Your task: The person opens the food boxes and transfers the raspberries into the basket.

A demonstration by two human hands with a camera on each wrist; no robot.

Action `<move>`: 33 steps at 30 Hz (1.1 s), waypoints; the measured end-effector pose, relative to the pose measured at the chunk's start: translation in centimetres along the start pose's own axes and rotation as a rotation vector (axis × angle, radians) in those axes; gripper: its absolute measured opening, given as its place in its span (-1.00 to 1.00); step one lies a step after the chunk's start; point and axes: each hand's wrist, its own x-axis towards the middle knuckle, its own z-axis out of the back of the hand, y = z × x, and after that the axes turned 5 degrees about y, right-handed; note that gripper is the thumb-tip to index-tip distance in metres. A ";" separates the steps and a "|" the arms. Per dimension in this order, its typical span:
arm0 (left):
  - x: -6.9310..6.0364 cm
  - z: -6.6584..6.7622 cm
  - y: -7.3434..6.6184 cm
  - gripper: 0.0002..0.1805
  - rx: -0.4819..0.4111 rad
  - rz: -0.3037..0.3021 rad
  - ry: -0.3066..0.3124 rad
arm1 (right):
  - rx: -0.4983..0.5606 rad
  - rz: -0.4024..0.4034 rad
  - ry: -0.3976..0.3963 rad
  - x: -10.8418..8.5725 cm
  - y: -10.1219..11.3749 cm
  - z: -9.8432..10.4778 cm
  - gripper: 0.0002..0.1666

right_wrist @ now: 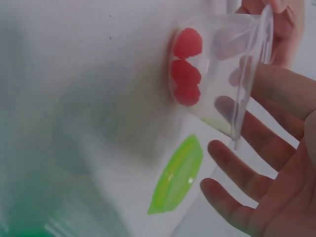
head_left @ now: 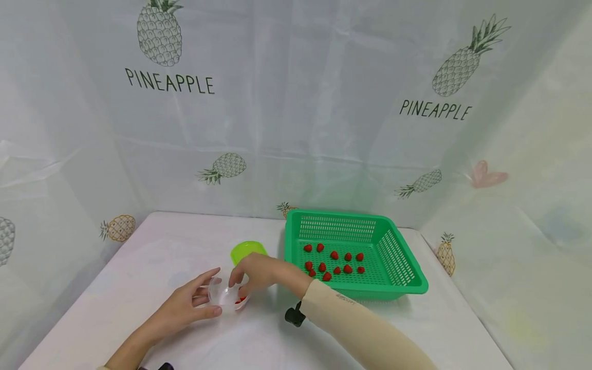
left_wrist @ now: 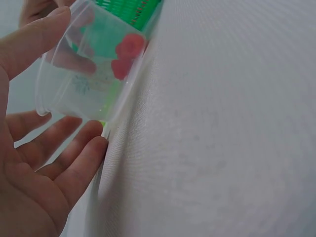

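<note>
A clear plastic cup stands on the white table with three raspberries at its bottom. My left hand rests beside the cup, thumb and fingers spread along its near and far sides, the thumb at the rim in the left wrist view. From above, my right hand reaches over the cup's mouth, some fingertips inside; they show no raspberry between them. Behind that hand lies a shallow lime-green piece, perhaps a lid. To the right, a green basket holds several more raspberries.
The white-covered table extends around these things. A pale curtain printed with pineapples rises behind and at both sides. On my right wrist sits a small black camera.
</note>
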 end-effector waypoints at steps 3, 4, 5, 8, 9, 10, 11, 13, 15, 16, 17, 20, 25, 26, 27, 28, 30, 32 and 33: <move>0.1 0.1 -0.2 0.06 0.009 -0.001 -0.002 | -0.003 -0.011 0.026 0.3 0.1 -0.1 -0.69; 0.1 0.1 -0.3 0.07 0.010 0.002 -0.005 | -0.004 -0.014 0.032 0.4 0.1 -0.1 -0.70; 0.1 0.1 -0.4 0.07 0.013 0.003 -0.007 | -0.002 -0.014 0.038 0.5 0.0 -0.1 -0.70; 0.1 0.1 -0.5 0.06 0.018 -0.002 -0.007 | 0.016 -0.013 0.061 0.6 0.0 -0.2 -0.72; 0.1 0.1 -0.5 0.05 0.018 -0.010 -0.005 | 0.027 -0.015 0.072 0.7 -0.1 -0.3 -0.72; 0.1 0.1 -0.5 0.05 0.014 -0.008 -0.004 | 0.039 -0.018 0.081 0.8 -0.1 -0.3 -0.72; 0.1 0.1 -0.5 0.05 0.016 -0.014 -0.003 | 0.050 -0.018 0.091 0.8 -0.2 -0.4 -0.72; 0.1 0.1 -0.6 0.04 0.017 -0.018 -0.002 | 0.060 -0.023 0.104 1.1 -0.3 -0.6 -0.74; 0.0 0.1 -0.7 0.04 0.019 -0.016 -0.005 | 0.073 -0.032 0.114 1.4 -0.3 -0.8 -0.78; 0.0 0.1 -0.7 0.05 0.022 -0.013 -0.006 | 0.074 -0.035 0.118 1.5 -0.3 -0.9 -0.80; 0.0 0.1 -0.7 0.05 0.020 -0.010 -0.008 | 0.074 -0.037 0.119 1.6 -0.3 -1.0 -0.82; 0.0 0.1 -0.7 0.04 0.017 -0.011 -0.005 | 0.074 -0.054 0.121 1.9 -0.2 -1.1 -0.86; 0.0 0.1 -0.4 0.05 0.009 0.010 -0.003 | 0.060 -0.097 0.108 2.4 0.2 -1.4 -0.89; 0.0 0.1 -0.3 0.05 0.012 0.013 -0.003 | 0.054 -0.103 0.107 2.5 0.3 -1.5 -0.90; 0.0 0.1 -0.3 0.05 0.015 0.018 -0.006 | 0.047 -0.107 0.105 2.6 0.4 -1.5 -0.91; 0.0 0.0 -0.2 0.06 0.014 0.026 -0.008 | 0.037 -0.109 0.108 2.7 0.4 -1.6 -0.92; 0.0 0.0 -0.2 0.05 0.016 0.029 -0.011 | 0.013 -0.106 0.121 2.9 0.5 -1.6 -0.93; 0.0 -0.1 -0.1 0.05 0.017 0.029 -0.012 | -0.014 -0.091 0.143 3.0 0.6 -1.7 -0.94; 0.0 -0.1 -0.1 0.05 0.011 0.035 -0.015 | -0.021 -0.084 0.155 3.1 0.6 -1.7 -0.95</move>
